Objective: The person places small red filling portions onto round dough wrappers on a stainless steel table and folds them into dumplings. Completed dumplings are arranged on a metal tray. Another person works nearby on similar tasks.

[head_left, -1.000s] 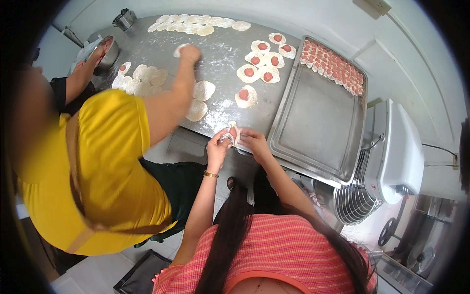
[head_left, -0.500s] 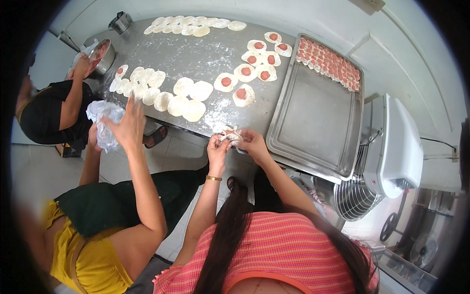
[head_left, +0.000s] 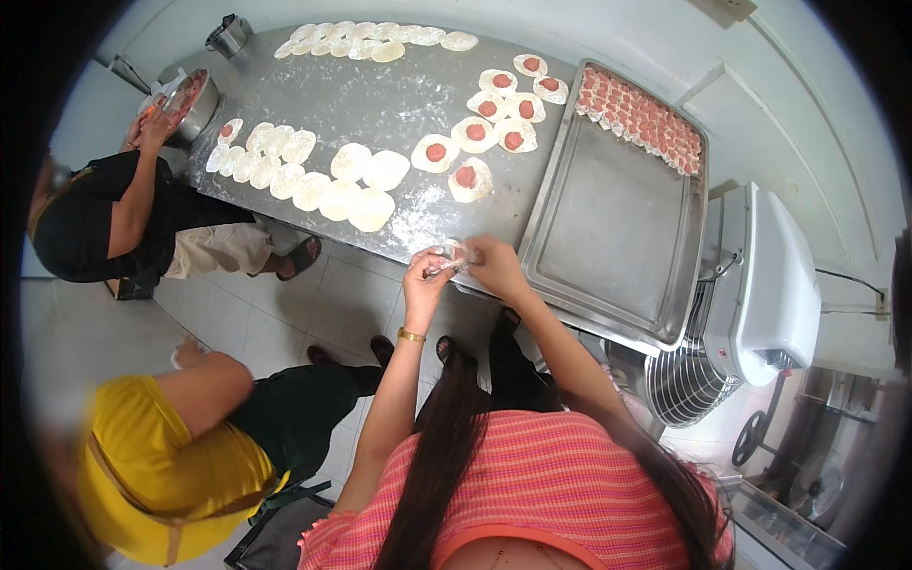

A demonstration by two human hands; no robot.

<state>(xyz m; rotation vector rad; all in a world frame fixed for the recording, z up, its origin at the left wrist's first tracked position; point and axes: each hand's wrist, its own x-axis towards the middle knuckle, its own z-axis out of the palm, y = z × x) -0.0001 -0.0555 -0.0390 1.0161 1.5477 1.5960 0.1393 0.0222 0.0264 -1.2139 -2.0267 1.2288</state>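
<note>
A dough wrapper with its edge gathered up is held between my two hands, just past the near edge of the steel table. My left hand supports it from the left with bent fingers. From the other side my right hand pinches its rim, somewhat blurred by motion. The filling inside is mostly hidden by the fingers. Beyond my hands lie several flat wrappers topped with pink meat filling, the closest one being a filled wrapper. To the left are plain floured wrappers in overlapping rows.
A large metal tray at the right carries rows of filled dumplings at its far end. Beside it stands a white mixer. At far left a co-worker in black reaches into a metal bowl. Another, in yellow, is at my left.
The person in yellow has moved back from the table, and the white bag is out of sight. My fingers have shifted along the wrapper's edge. The co-worker in black has both hands by the bowl.
</note>
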